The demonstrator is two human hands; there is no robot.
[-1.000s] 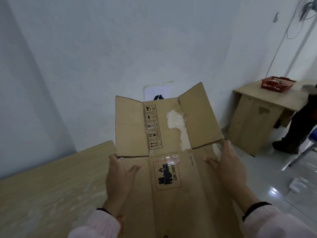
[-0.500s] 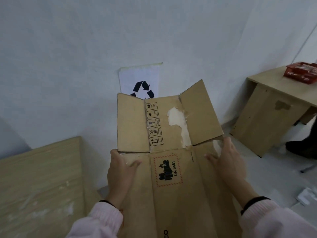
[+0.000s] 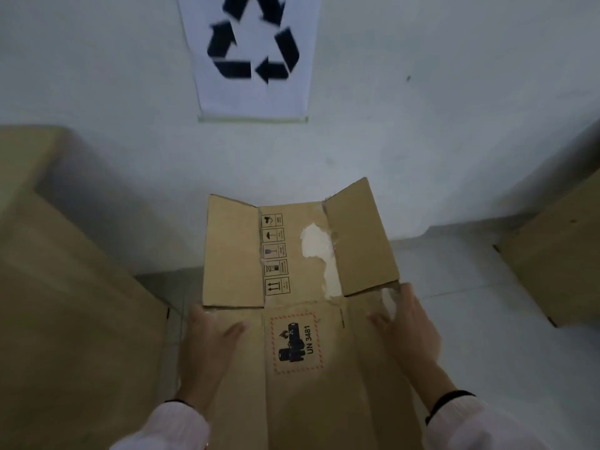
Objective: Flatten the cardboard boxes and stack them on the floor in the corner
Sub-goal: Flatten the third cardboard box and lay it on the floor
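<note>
Brown corrugated card, creased and scuffed, makes up the one flattened box [image 3: 302,368] in the head view, held out over the pale floor [image 3: 470,352] just short of the white wall [image 3: 422,125]. Its two end flaps stand up at the far edge, and between them a patch of the outer paper is torn off, leaving white. Both hands grip it by the side edges: the left hand [image 3: 207,349] has its thumb laid on top and fingers curled under, and the right hand [image 3: 406,332] does the same on the other side. One red-hatched label shows a battery picture and "UN 3481". Five small handling symbols run in a column above it. One recycling sign [image 3: 253,53] hangs on the wall. Two wooden desks flank the spot, one left [image 3: 65,303], one right [image 3: 558,254].
</note>
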